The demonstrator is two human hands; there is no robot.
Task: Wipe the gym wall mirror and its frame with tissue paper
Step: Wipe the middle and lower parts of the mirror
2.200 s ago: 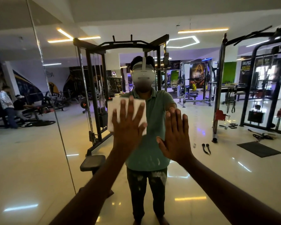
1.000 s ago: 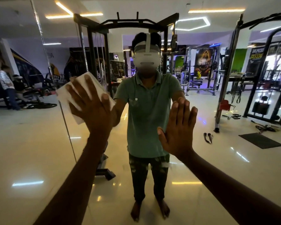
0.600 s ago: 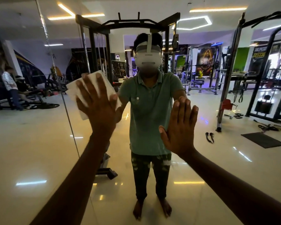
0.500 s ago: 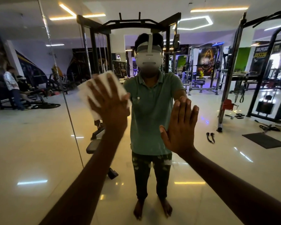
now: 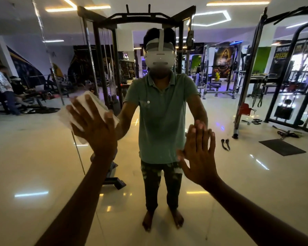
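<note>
Left hand (image 5: 94, 126) flat, fingers (image 5: 75, 112) spread, pressing folded tissue paper (image 5: 96, 105) against the wall mirror (image 5: 256, 174), left of the reflected torso, about chest height. Tissue overlaps a thin vertical seam (image 5: 76, 148), probably a panel joint. Right hand (image 5: 199, 155) open, fingers straight and together, palm on the glass, holding nothing.
</note>
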